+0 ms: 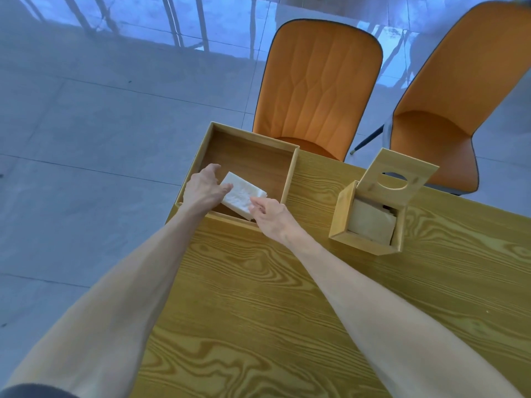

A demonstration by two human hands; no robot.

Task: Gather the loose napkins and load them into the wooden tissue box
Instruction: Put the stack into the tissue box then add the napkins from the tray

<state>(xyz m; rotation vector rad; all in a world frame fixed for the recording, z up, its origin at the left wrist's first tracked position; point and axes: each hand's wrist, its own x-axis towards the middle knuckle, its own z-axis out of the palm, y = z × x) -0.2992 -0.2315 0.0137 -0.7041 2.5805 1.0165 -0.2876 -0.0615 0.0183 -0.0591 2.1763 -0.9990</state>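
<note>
Both hands are down in the wooden tray (290, 176) at the desk's far left corner, and they bracket the napkin stack (242, 195) between them. Left hand (205, 189) sits at the stack's upper-left end, fingers spread and curled, thumb tip touching the white edge; it is not clamped yet, more cupped against it. Right hand (270, 214) comes in from the near-right end, fingertips resting on the top of the stack, fingers loosely together; whether the thumb is under the paper I cannot tell, the hand hides it.

The stack lies on a slant, its long axis running from upper left to lower right, so the hands hold its two short ends. Its near corner hangs right at the tray's near wall. Neither hand is clearly nearer; both are in contact.

Now the relation that matters: the wooden tissue box (342, 216) stands well to the right of the tray, on the right hand's side, with its hinged lid (399, 173) tipped up and open. Paler napkins already sit inside, so the load is partly done by my reading. The carry looks like a lift over the tray wall, then a sweep right.

Underneath, a wood-grain desk (273, 311), bare between tray and box. Beyond it, two orange chairs (319, 81) and a glossy grey tiled floor (86, 110).
</note>
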